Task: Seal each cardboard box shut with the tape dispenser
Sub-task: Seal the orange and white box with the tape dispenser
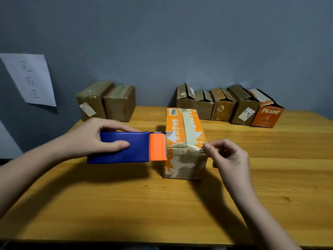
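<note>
Wooden table [126,204] stands against a grey wall [162,42] bearing a paper sheet [30,80]. The orange cardboard box [184,141] sits mid-table, bare boards before it. Left hand [93,138] grips the blue tape dispenser [124,147] at the box's left edge; right hand [228,157] pinches clear tape [187,151] at its right corner. Two sealed boxes [106,102] and five open-flapped boxes [228,105] line the rear edge.

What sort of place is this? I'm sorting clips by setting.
Probably a small home or office packing spot: a wooden table against a bare grey wall, a row of unsealed boxes, and a handwritten paper sign.
</note>
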